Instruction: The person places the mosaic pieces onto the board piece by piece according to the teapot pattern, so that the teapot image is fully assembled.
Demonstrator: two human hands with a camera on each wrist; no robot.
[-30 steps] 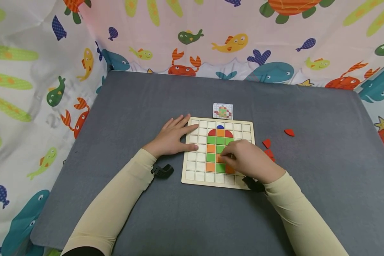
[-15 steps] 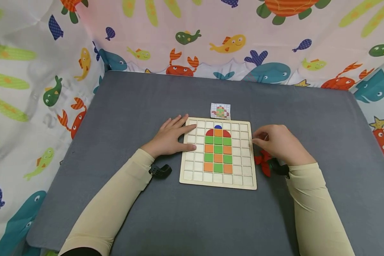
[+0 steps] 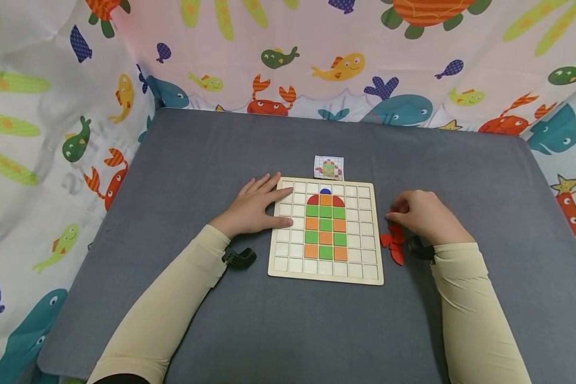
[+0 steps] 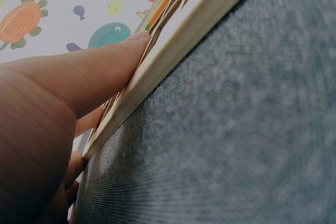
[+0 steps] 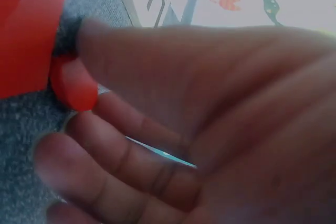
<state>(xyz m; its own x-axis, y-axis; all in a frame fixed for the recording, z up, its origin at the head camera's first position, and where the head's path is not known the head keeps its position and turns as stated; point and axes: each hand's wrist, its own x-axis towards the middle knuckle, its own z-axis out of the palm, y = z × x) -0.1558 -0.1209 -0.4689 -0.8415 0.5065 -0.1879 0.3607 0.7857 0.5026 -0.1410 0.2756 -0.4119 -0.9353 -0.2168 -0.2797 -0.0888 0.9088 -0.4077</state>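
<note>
My left hand (image 3: 254,210) lies spread over the left edge of a wooden grid board (image 3: 280,271), its thumb and forefinger on the squares; in the left wrist view the thumb (image 4: 113,59) presses on the board's rim. Green and orange square tiles, two dark red curved tiles and a blue tile fill the board's middle columns. Right of the board, my right hand (image 3: 424,216) has curled fingers and pinches a small red curved tile (image 5: 76,85) between thumb and fingertips. More red tiles (image 3: 394,242) lie in a heap just below that hand, close to the board's right edge.
A small card (image 3: 329,167) printed with a coloured grid pattern lies at the board's top edge. Grey cloth (image 3: 211,149) covers the table. A curtain (image 3: 307,32) with sea animals stands behind and at the sides.
My right hand has left the board's middle tiles and moved right to the red tiles, which now lie gathered closer together. The left hand has stayed on the board.
</note>
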